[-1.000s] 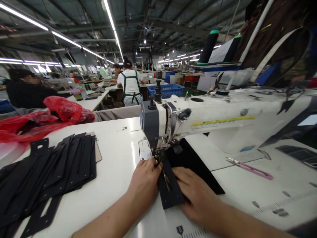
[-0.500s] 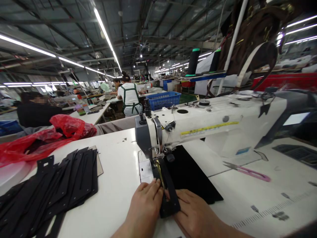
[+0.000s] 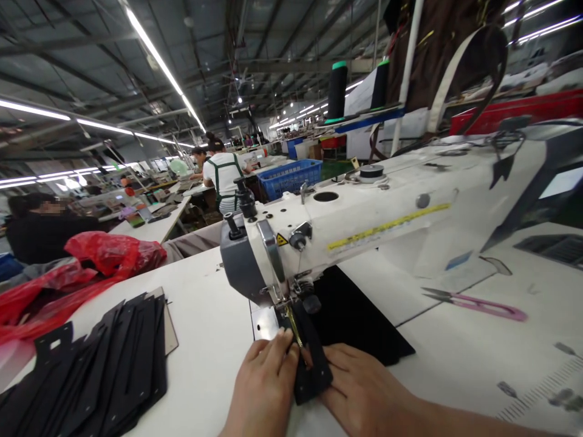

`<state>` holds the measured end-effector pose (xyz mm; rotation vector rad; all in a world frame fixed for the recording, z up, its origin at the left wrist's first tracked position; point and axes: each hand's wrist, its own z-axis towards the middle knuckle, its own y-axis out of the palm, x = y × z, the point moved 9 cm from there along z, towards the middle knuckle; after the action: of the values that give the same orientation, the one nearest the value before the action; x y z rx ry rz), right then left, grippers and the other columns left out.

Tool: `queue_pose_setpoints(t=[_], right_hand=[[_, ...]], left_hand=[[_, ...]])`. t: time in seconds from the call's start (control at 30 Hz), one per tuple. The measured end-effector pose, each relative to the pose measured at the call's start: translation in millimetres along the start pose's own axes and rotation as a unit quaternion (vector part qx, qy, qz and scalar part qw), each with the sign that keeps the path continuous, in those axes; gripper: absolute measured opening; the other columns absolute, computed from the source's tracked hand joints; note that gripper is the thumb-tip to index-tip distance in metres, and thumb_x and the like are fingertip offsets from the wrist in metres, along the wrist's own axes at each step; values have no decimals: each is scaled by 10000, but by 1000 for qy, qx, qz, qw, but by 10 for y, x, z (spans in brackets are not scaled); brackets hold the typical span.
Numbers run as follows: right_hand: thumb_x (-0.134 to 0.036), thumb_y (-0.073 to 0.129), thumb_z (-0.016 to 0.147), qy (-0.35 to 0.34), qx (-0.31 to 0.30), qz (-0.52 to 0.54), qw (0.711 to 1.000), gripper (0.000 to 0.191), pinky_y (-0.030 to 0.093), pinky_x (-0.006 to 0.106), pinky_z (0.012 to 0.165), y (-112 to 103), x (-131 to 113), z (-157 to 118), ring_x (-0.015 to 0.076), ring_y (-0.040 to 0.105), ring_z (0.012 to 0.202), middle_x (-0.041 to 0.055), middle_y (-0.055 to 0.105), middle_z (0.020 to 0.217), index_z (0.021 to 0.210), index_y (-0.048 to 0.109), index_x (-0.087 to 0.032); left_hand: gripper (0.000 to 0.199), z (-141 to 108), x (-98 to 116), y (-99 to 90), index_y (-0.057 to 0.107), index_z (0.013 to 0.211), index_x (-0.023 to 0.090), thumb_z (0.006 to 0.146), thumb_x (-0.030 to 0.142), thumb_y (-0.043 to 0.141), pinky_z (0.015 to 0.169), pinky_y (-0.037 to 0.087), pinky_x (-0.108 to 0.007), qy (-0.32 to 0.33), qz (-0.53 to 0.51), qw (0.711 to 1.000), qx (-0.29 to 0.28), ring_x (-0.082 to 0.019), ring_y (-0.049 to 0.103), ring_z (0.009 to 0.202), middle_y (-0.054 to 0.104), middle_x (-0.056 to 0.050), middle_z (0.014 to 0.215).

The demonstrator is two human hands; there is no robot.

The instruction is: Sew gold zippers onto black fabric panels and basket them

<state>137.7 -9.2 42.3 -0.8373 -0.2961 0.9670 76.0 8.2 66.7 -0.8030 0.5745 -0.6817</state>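
Observation:
A black strip piece (image 3: 314, 370) with a slot and a gold zipper (image 3: 294, 325) lies under the needle area of a white sewing machine (image 3: 392, 212). My left hand (image 3: 266, 379) presses its closed fingers on the left edge of the piece, beside the zipper. On the right edge, my right hand (image 3: 359, 385) grips the piece, its fingertips partly hidden beneath it. A larger black fabric panel (image 3: 359, 321) lies flat under the machine arm, right of the needle.
Stacked black pieces (image 3: 104, 364) and red plastic (image 3: 113, 255) lie at the left. Pink-handled snips (image 3: 492, 305) rest at the right. Thread cones (image 3: 337, 91) stand behind the machine. A person in a white top (image 3: 223, 176) sits beyond, near a blue crate (image 3: 291, 177).
The camera view has shifted, so the machine looks larger and closer. Both hands keep their hold on the black strip piece, with hardly any change in position.

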Motion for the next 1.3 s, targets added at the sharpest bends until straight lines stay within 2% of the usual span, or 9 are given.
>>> queue_pose_setpoints(t=[0.23,0.43,0.6,0.73,0.8,0.9,0.97,1.3], right_hand=[[-112,437,874,-3,-82,-23,996,215,457,322,751,169,114,84,197,562,863,104,654,836,803,639,-133],[-68,449,814,-8,-82,-38,996,201,462,343,744,167,184,179,211,570,825,103,658,835,773,635,-131],[-36,485,769,-14,-93,-48,994,178,479,342,760,150,224,285,214,571,810,85,654,860,817,638,-112],[-51,518,782,-3,-86,-52,995,156,482,343,823,149,250,296,224,579,856,94,661,905,856,648,-95],[-82,500,819,-4,-48,-54,997,164,476,344,854,109,225,255,228,578,888,103,662,938,875,655,-92],[-108,401,891,-8,42,-61,997,269,474,335,868,-10,163,143,221,581,900,99,671,913,875,669,-99],[-112,358,911,-3,62,-61,996,320,479,324,864,-40,146,83,211,586,892,92,677,890,874,676,-106],[-78,400,839,-8,-35,-15,999,277,458,345,919,30,233,176,218,571,962,110,662,962,916,666,-96]], left_hand=[[336,-13,-164,130,606,974,107,945,149,273,611,556,-303,-10,-36,999,-9,-190,615,720,643,-120,909],[227,-26,-324,283,598,960,195,838,105,429,625,552,-304,-67,-55,996,-33,-195,589,738,590,-82,903],[275,13,-377,372,600,958,217,771,52,481,606,552,-319,-85,-42,995,-32,-214,598,743,579,-79,908],[354,33,-339,268,580,1043,222,787,34,422,646,563,-303,-58,-46,996,-39,-203,619,786,606,-77,943],[328,-1,-290,178,572,1059,205,821,61,399,679,566,-288,-38,-52,997,-44,-194,627,819,627,-80,969],[260,-76,-162,63,583,1010,141,880,86,364,682,567,-274,8,-38,999,-29,-188,645,815,655,-104,971],[262,-110,-86,34,593,966,120,904,80,341,680,567,-278,31,-20,999,-17,-188,656,805,667,-113,956],[299,-34,-108,66,610,925,116,924,79,313,676,564,-281,25,-8,999,-21,-177,653,782,669,-101,902]])
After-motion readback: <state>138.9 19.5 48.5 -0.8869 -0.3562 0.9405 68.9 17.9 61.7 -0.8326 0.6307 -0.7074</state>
